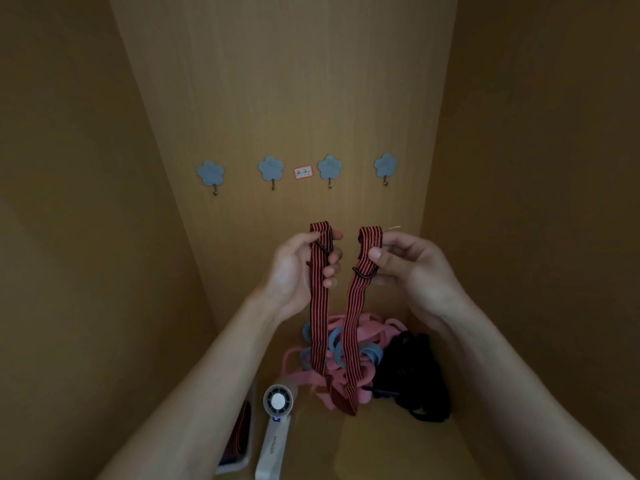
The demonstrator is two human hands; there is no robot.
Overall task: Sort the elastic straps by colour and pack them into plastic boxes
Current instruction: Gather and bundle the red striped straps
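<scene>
Gripped at one end in the curled fingers of the left hand [301, 271], pinched at the other between thumb and forefinger of the right hand [412, 268]: a red-and-black striped strap [351, 323], flat, woven, ribbed lengthwise, with a dark wire hook [362, 273] near each end, sagging in a U onto the heap. Early days, seemingly. Already packed in the white plastic box [244, 459], lower left: what look like matching striped ones. Not yet sorted, tangled together below: soft pink straps [304, 379], pale blue loops [334, 341], a black bundle [412, 372].
</scene>
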